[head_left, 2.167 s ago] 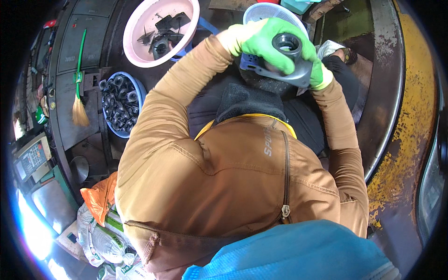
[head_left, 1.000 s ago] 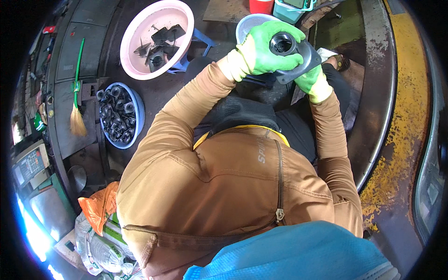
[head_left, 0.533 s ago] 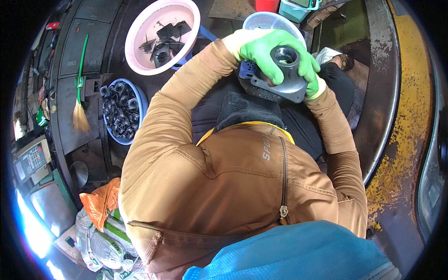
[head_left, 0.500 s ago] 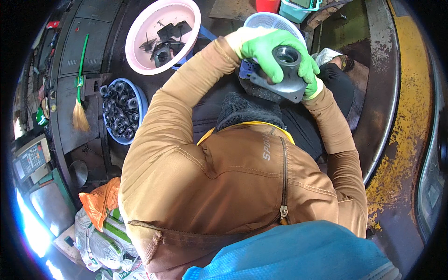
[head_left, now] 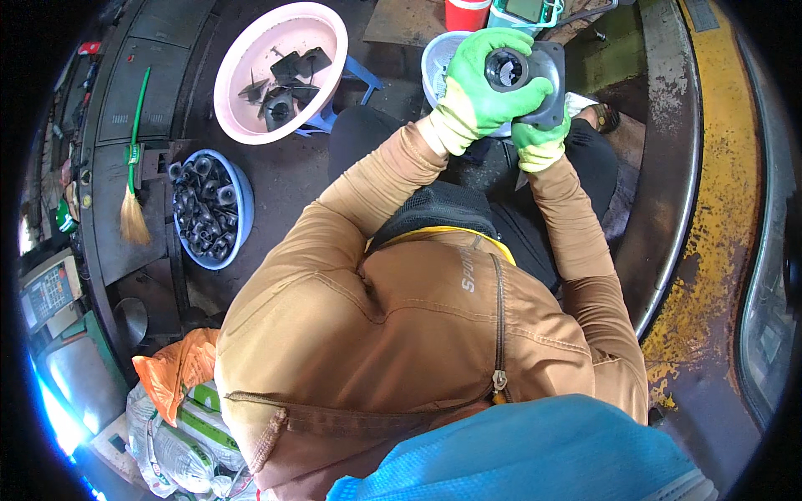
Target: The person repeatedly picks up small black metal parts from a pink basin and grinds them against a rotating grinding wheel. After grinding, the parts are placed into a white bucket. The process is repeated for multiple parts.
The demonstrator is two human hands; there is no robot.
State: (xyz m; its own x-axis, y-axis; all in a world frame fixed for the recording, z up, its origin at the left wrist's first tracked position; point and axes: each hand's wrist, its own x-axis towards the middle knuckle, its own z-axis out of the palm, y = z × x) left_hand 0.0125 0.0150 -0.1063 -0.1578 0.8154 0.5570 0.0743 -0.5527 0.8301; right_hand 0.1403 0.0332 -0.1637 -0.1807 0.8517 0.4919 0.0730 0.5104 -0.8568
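Dark, stained workshop floor spreads below. From the head view, both green-gloved hands are clamped on a grey metal part held up over a white bowl: the left hand wraps its round collar, the right hand grips its lower edge. A pink basin and a blue basin of dark parts sit to the left.

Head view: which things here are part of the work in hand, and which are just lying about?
In hand:
- grey metal flanged part with round bore
- left hand
- right hand

Lying about:
- pink plastic basin
- blue bowl of dark metal pieces
- green-handled brush
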